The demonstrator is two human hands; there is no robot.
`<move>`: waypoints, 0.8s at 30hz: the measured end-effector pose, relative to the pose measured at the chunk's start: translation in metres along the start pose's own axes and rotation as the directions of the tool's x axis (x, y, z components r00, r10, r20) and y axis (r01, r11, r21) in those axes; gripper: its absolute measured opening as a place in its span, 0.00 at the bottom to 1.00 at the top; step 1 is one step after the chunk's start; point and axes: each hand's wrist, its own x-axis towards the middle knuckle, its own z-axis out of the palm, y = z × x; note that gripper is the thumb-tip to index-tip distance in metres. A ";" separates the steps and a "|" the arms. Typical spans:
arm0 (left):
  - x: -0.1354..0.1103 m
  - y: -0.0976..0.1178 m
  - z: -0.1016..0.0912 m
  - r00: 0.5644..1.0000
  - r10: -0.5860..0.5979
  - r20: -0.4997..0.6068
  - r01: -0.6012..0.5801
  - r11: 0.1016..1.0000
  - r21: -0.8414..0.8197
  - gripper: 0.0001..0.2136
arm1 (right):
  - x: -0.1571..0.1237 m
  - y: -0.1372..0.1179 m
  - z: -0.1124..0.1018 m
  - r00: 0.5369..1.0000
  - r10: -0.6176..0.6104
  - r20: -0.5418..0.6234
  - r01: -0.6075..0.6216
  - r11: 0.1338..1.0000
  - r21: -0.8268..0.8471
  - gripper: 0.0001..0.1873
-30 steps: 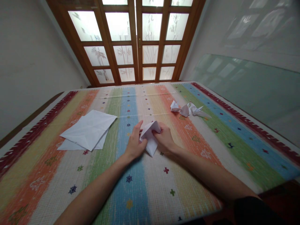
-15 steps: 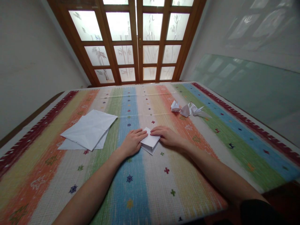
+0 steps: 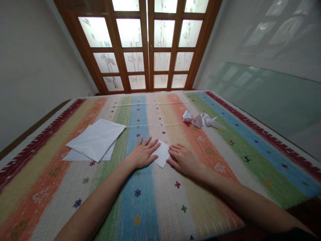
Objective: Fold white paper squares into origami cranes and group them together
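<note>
A small folded sheet of white paper (image 3: 162, 154) lies flat on the striped tablecloth between my hands, one corner pointing towards me. My left hand (image 3: 143, 153) rests with fingers spread, its fingertips and thumb on the paper's left side. On the other side, my right hand (image 3: 184, 158) touches the right edge with its fingertips; the fingers lie stretched out and close together, the thumb a little apart. Neither hand grips the paper. Fingers cover parts of both side edges.
White paper sheets (image 3: 96, 140) lie overlapped to the left. Several folded paper figures (image 3: 199, 119) stand at the back right. The striped tablecloth (image 3: 150, 207) covers the table. Wooden doors with patterned panes (image 3: 130, 31) rise behind it, and a glass panel (image 3: 263, 90) leans along the right wall.
A raised flap on the small paper has been pressed down, and the paper now lies flat. My left fingers have spread apart, and my right hand has moved slightly towards me.
</note>
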 end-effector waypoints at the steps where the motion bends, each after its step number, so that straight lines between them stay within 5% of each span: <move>1: 0.001 -0.001 0.000 1.000 0.006 0.023 -0.006 1.000 0.008 0.30 | -0.001 -0.007 0.001 1.000 0.022 -0.010 -0.022 0.998 -0.051 0.17; 5: 0.007 -0.007 -0.002 0.998 0.017 0.053 -0.019 0.999 0.042 0.40 | -0.006 -0.027 0.003 1.000 0.026 -0.009 -0.027 0.983 -0.183 0.23; 11: 0.011 -0.013 -0.001 0.998 0.055 0.032 -0.057 0.997 0.047 0.41 | -0.010 -0.039 0.012 0.991 -0.114 -0.066 0.100 0.979 -0.177 0.18; 18: 0.002 -0.016 0.000 0.998 0.021 -0.065 -0.023 0.999 -0.024 0.44 | -0.002 -0.016 0.014 0.959 -0.271 -0.083 0.246 0.942 -0.227 0.08; 21: -0.002 -0.015 0.000 0.994 -0.019 -0.104 0.012 0.998 -0.070 0.49 | 0.002 0.003 0.007 0.981 -0.162 -0.105 0.150 0.982 -0.113 0.09; 24: -0.002 -0.012 0.001 0.990 -0.063 -0.125 0.046 0.990 -0.132 0.52 | 0.005 0.017 0.007 0.975 0.066 -0.211 -0.036 0.989 0.145 0.26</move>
